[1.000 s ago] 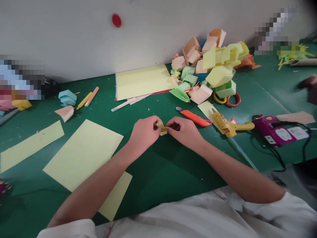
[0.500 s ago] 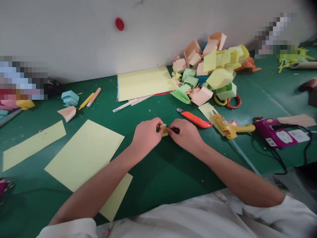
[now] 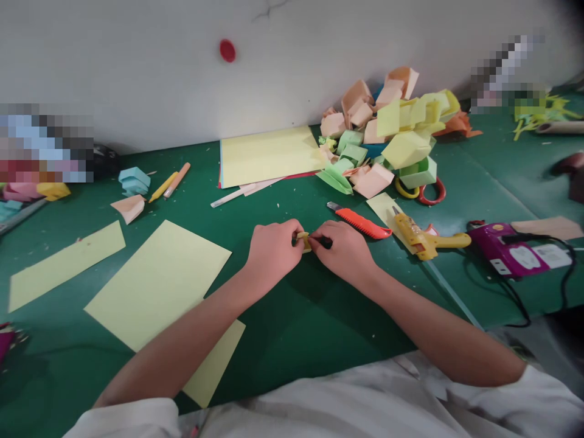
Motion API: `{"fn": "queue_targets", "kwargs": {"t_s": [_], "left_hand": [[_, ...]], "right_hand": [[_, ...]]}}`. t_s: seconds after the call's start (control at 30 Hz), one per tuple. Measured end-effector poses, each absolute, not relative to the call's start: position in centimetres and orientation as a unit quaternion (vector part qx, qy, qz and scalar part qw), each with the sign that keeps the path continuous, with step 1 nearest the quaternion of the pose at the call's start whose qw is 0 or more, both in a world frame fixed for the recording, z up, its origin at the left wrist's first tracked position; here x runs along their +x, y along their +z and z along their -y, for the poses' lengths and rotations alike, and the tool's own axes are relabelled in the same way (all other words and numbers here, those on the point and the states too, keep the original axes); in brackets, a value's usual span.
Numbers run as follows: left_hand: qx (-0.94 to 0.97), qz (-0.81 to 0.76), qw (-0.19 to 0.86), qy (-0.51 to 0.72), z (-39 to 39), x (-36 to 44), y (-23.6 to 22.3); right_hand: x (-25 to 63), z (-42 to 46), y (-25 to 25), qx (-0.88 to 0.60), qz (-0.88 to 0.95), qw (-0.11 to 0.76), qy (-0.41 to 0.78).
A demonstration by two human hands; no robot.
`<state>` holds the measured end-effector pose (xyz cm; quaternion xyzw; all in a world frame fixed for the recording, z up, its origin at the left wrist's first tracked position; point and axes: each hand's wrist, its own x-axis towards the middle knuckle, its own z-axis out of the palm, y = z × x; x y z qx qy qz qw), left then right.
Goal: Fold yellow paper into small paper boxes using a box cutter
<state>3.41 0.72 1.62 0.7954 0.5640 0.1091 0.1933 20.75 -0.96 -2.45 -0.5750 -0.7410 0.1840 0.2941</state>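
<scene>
My left hand (image 3: pixel 272 249) and my right hand (image 3: pixel 344 246) meet over the green table (image 3: pixel 296 316), and both pinch a small folded piece of yellow paper (image 3: pixel 304 240) between their fingertips. The fingers of both hands are closed round it, so most of the piece is hidden. A large yellow sheet (image 3: pixel 159 283) lies just left of my left forearm. An orange utility knife (image 3: pixel 360 220) lies just beyond my right hand.
A heap of folded paper shapes (image 3: pixel 387 134) rests against the wall at the back right, over scissors (image 3: pixel 424 190). A yellow glue gun (image 3: pixel 424 237) and a purple device (image 3: pixel 515 249) with a black cable lie right. Paper sheets (image 3: pixel 269 155), pens (image 3: pixel 171 182) and a yellow strip (image 3: pixel 64 264) lie left.
Both hands have stayed together on the small yellow piece, with fingers shifting slightly. The view has tilted a little, so everything sits slightly lower and to the right.
</scene>
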Motion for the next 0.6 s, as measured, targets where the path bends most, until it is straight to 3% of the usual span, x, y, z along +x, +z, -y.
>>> {"fn": "queue_targets", "kwargs": {"t_s": [0.6], "left_hand": [[0.788, -0.552, 0.237, 0.138, -1.51, 3.05, 0.98]], "right_hand": [[20.16, 0.94, -2.68, -0.578, 0.721, 0.325, 0.201]]}}
